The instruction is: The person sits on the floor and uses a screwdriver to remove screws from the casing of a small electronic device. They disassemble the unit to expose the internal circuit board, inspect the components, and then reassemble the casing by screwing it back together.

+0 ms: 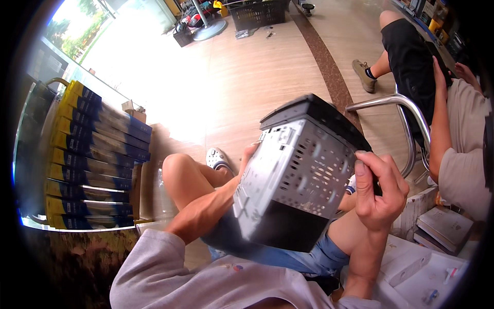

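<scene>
A boxy, silver-grey perforated metal case is held up tilted over my lap. Rows of slots and round holes cover its side, a thick black front piece runs along its upper end, and a flat black area marks the lower part. My left hand grips its far left side; most of those fingers are hidden behind the metal. At the right edge, just below the black front piece, my right hand is closed, with thumb and forefinger pinching the case's rim.
Blue-and-yellow boxes are stacked at left. Another person sits at right beside a bent chrome chair frame. Books and a white tray lie at lower right. A black basket stands on the far floor.
</scene>
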